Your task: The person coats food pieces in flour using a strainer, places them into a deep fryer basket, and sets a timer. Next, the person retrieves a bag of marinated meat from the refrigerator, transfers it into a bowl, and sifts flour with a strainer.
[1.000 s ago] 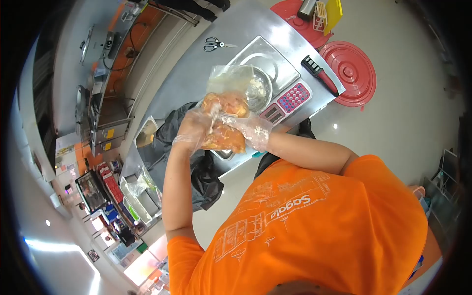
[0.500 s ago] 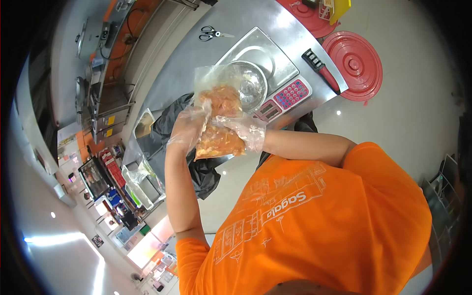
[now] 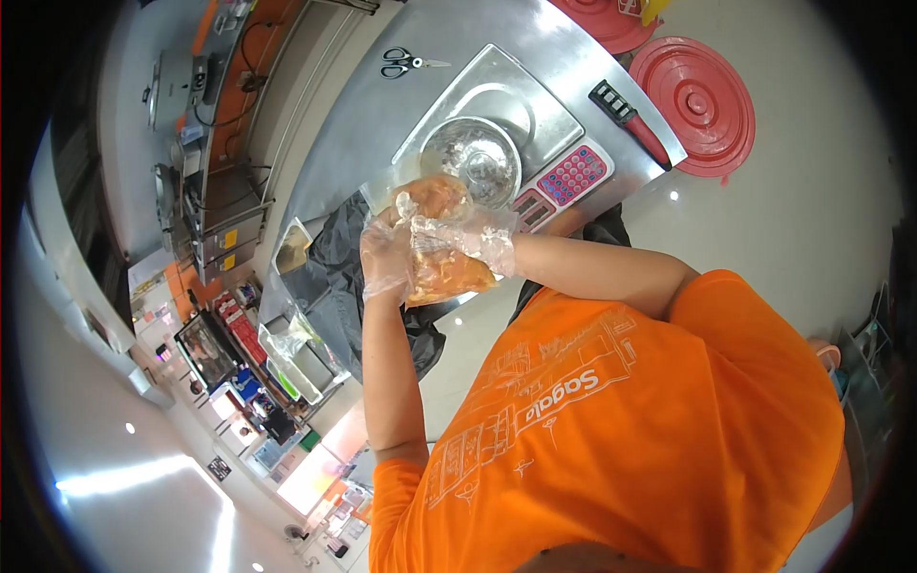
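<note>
Both of my hands wear clear plastic gloves smeared with residue. Between them is a clear plastic bag (image 3: 449, 274) of orange, saucy pieces that look like marinated meat. My left hand (image 3: 386, 256) grips the bag's left side, fingers closed near its middle. From the right, my right hand (image 3: 478, 241) closes on the bag at about the same height, pinching it in so that contents bulge above and below. Just beyond the hands, a round metal bowl (image 3: 478, 164) sits on the flat platform of a digital scale (image 3: 573, 178) with a pink keypad.
On the steel table (image 3: 358, 119) lie black-handled scissors (image 3: 411, 63) and a red-and-black knife sharpener (image 3: 630, 124). Black plastic sheeting (image 3: 339, 258) lies left of my hands. Red lidded containers (image 3: 693, 105) stand beyond the table's right edge. Trays (image 3: 287, 363) are at the left.
My hands have come closer together round the bag, and its upper part has folded down and bunched. The bag sits slightly further right in view. The bowl is less covered.
</note>
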`<state>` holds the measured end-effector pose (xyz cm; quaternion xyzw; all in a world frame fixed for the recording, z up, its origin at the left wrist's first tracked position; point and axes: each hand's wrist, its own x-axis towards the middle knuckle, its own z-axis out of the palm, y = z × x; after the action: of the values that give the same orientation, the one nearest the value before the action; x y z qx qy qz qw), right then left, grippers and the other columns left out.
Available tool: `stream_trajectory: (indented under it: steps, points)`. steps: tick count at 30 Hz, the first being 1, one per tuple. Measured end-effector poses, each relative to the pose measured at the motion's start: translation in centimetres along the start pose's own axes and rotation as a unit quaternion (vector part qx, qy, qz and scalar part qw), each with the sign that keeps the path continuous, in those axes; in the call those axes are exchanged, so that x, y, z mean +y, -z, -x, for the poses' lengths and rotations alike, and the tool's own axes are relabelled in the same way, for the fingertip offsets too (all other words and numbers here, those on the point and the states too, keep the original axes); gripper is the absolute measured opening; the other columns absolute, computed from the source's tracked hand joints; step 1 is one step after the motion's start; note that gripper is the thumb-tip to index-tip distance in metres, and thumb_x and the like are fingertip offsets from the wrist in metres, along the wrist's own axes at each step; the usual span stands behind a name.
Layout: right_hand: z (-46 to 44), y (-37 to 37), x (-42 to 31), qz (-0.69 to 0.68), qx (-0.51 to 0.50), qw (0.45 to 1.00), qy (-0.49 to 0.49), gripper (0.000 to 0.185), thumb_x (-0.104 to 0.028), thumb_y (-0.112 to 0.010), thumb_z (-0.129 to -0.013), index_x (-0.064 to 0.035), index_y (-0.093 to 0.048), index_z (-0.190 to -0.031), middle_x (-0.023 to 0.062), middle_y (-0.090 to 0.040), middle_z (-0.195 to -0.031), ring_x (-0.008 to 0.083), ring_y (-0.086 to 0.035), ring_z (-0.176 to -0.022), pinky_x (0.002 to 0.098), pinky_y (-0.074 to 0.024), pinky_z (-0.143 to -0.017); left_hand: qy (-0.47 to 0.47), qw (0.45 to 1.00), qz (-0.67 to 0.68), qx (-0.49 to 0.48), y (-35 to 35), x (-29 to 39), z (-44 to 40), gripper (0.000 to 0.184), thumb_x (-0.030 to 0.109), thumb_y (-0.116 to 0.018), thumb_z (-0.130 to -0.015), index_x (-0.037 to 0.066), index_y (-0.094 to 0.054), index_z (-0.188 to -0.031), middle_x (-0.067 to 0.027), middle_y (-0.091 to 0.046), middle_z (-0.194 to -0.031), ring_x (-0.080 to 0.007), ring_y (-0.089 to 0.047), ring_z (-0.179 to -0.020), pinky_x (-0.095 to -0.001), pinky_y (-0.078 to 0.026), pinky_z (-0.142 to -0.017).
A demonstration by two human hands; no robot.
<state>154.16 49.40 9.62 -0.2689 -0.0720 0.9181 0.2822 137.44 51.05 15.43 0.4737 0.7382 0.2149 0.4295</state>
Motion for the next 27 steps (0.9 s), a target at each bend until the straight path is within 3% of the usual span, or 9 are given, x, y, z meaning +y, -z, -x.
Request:
stream_trajectory:
  steps: [2,5,12,15,18,21,22,25,27]
  points:
    - [-0.3,0.2,0.7,-0.005,-0.011,0.999,0.046,0.044,-0.026,-0.069,-0.097,-0.0035,-0.056,-0.133,0.0064,-0.067,-0.115,0.0138,-0.066,-0.102,0.0283,-0.0583,-0.082,-0.010,0.988,-0.149,0.041,-0.7,2.7,1.3,0.020,0.005,-0.064,-0.094,-0.004,-0.069,-0.111,-0.0026,-0.069,-0.095,-0.0098,-0.059,-0.083,-0.0265,-0.048,-0.076]
    - [-0.3,0.3,1.8,-0.016,-0.007,0.995,0.097,0.042,-0.024,-0.066,-0.099,-0.0035,-0.055,-0.134,0.0060,-0.066,-0.115,0.0141,-0.066,-0.102,0.0285,-0.0576,-0.084,-0.060,0.994,0.010,0.090,-0.9,0.3,1.9,0.019,0.010,-0.061,-0.097,-0.004,-0.070,-0.107,-0.0045,-0.069,-0.091,-0.0103,-0.057,-0.081,-0.0281,-0.047,-0.076]
    - [-0.3,-0.6,4.6,-0.127,0.003,0.978,0.164,0.035,-0.019,-0.057,-0.104,-0.0027,-0.050,-0.134,0.0072,-0.061,-0.119,0.0148,-0.062,-0.109,0.0300,-0.0549,-0.091,0.016,0.974,-0.213,0.075,0.6,4.7,2.1,0.020,0.008,-0.061,-0.097,-0.005,-0.069,-0.111,-0.0051,-0.071,-0.096,-0.0100,-0.060,-0.085,-0.0276,-0.049,-0.078]
    - [0.4,-0.7,3.1,-0.084,0.035,0.986,0.137,0.034,-0.019,-0.055,-0.105,-0.0020,-0.050,-0.134,0.0070,-0.060,-0.120,0.0147,-0.060,-0.110,0.0294,-0.0540,-0.091,-0.086,0.992,0.002,0.096,0.7,0.0,1.2,0.023,0.011,-0.061,-0.099,-0.005,-0.068,-0.112,-0.0070,-0.072,-0.099,-0.0109,-0.062,-0.088,-0.0283,-0.050,-0.080]
    - [1.8,-0.9,0.5,0.076,0.045,0.989,0.123,0.034,-0.019,-0.055,-0.105,-0.0022,-0.049,-0.135,0.0063,-0.059,-0.120,0.0135,-0.059,-0.109,0.0292,-0.0535,-0.089,-0.025,0.986,-0.084,0.142,-0.5,3.1,2.4,0.029,0.019,-0.057,-0.102,-0.005,-0.067,-0.114,-0.0083,-0.073,-0.101,-0.0146,-0.065,-0.089,-0.0295,-0.051,-0.083]
    - [0.2,0.5,1.8,-0.003,0.000,0.991,0.133,0.034,-0.018,-0.055,-0.105,-0.0024,-0.051,-0.134,0.0059,-0.060,-0.116,0.0125,-0.059,-0.107,0.0287,-0.0536,-0.086,-0.039,0.988,-0.081,0.129,1.0,-0.6,1.0,0.040,0.031,-0.050,-0.106,-0.004,-0.067,-0.117,-0.0120,-0.071,-0.107,-0.0203,-0.066,-0.096,-0.0324,-0.050,-0.087]
    - [-0.5,1.1,2.4,-0.075,-0.025,0.988,0.133,0.033,-0.018,-0.056,-0.104,-0.0024,-0.051,-0.133,0.0059,-0.061,-0.115,0.0123,-0.059,-0.106,0.0285,-0.0537,-0.085,0.037,0.991,0.022,0.125,1.5,-0.8,0.3,0.044,0.035,-0.049,-0.106,-0.003,-0.066,-0.119,-0.0127,-0.070,-0.108,-0.0218,-0.065,-0.099,-0.0331,-0.050,-0.089]
    - [0.6,0.5,1.1,0.094,0.006,0.984,0.153,0.030,-0.018,-0.056,-0.104,-0.0032,-0.054,-0.130,0.0047,-0.062,-0.111,0.0113,-0.060,-0.101,0.0282,-0.0536,-0.082,0.225,0.918,0.316,0.081,2.8,-3.3,-2.8,0.058,0.050,-0.048,-0.104,-0.001,-0.059,-0.128,-0.0132,-0.066,-0.109,-0.0246,-0.063,-0.103,-0.0345,-0.050,-0.091]
    - [0.4,0.9,1.3,0.114,-0.013,0.984,0.137,0.029,-0.017,-0.055,-0.104,-0.0039,-0.055,-0.130,0.0037,-0.063,-0.110,0.0109,-0.060,-0.099,0.0280,-0.0534,-0.081,0.240,0.929,0.282,-0.011,2.0,-1.8,-4.0,0.054,0.046,-0.051,-0.103,-0.002,-0.060,-0.127,-0.0106,-0.066,-0.105,-0.0227,-0.063,-0.096,-0.0344,-0.051,-0.086]
